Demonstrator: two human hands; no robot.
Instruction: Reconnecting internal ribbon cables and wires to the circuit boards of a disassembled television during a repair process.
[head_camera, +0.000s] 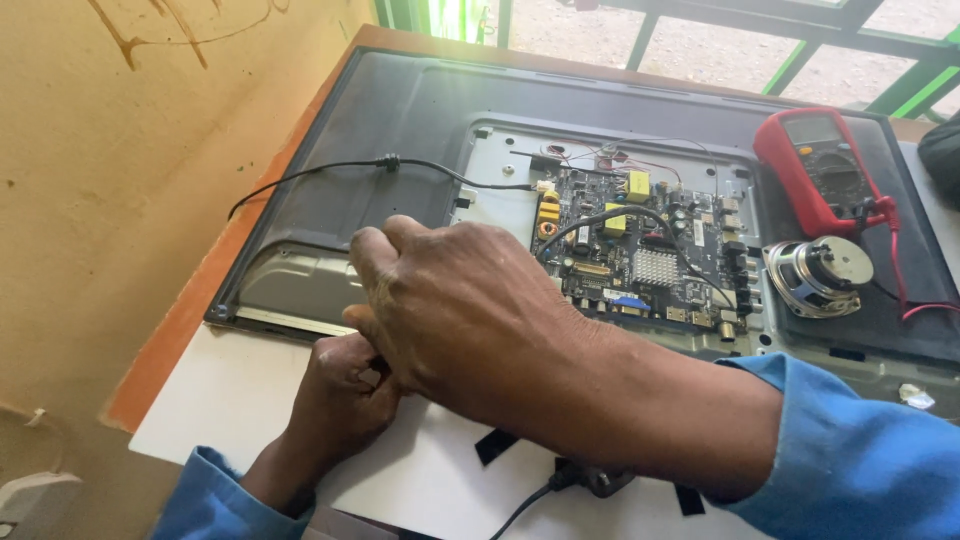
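Hands meet at the near-left edge of the flat panel (400, 110) in your head view. Your right hand (450, 305) reaches across from the right, knuckles up, its fingers (375, 250) curled down and out of sight; whether they pinch anything, you cannot tell from here. Your left hand (345, 385) sits just beneath it, bunched into a loose fist, touching the right, and its grip is hidden too. Both wrists come out of blue cloth sleeves (860, 450).

The panel lies face down on the white tabletop (230, 400), its back cover off: matte black plastic around the rim, dull grey sheet metal inside. Your hands work at its silvery near-left corner (290, 285), where the metal curves. A thin black cable (330, 170) with a small lump on it runs across the panel to the green circuit board (640, 245), which is crowded with yellow blocks, a square ribbed heat sink and small ports.

Right of the board rests a round metal speaker (820, 275), shiny and ridged. Beyond it lies a red rubbery multimeter (820, 165) with a red lead (900, 270) trailing down. A rough ochre wall (120, 150) stands on your left.
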